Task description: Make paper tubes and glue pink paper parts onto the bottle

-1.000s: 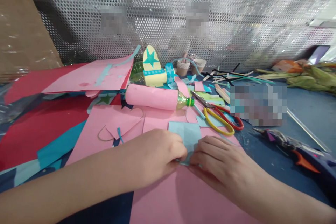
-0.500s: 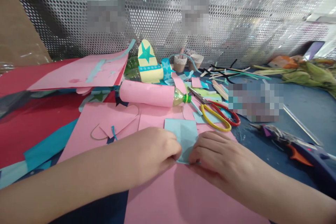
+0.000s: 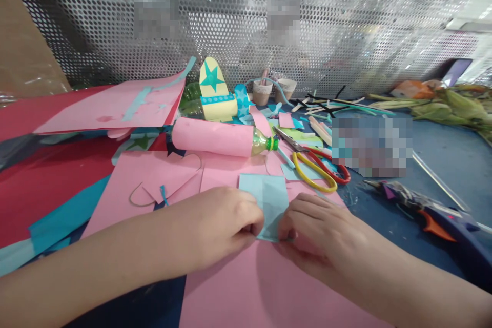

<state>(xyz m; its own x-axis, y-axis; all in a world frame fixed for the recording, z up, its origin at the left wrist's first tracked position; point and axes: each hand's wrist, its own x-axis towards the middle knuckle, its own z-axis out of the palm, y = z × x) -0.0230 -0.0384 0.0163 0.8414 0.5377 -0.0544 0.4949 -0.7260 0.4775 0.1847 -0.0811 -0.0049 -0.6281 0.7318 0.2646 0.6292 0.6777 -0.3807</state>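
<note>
Gap between the two hands has widened slightly over the last second; more of the paper's near edge shows. Whole scene has also slid up and left in view, which reads as the head turning.

Head view, the only one. Light blue paper (image 3: 265, 197) lies flat on a pink sheet (image 3: 230, 294), straight ahead of the wearer, between the hands. Left hand (image 3: 228, 225): fingers curled in at the paper's near left corner. Right hand (image 3: 326, 230): fingers bent down at the near right corner. Both touch the paper; tips partly hidden under the knuckles, so cannot tell whether they pinch or only press.

Handling, my judgement: very light, limp but able to keep a crease, easily torn or scuffed, little tendency to slip. Best held by the two near corners, tips flat.

Count: one light blue paper in hand. One bottle (image 3: 213, 137) in pink wrap, on its side, cap to the right. One pair of scissors (image 3: 302, 149), one yellow loop, one red, near the bottle cap. One glue gun (image 3: 438, 215) beyond the right forearm, on the blue tabletop (image 3: 453, 148). Two small cups, one left (image 3: 262, 94), one right (image 3: 285, 90). One yellow paper piece (image 3: 219, 108), one large star on it. Scraps overlap too much to count.
</note>
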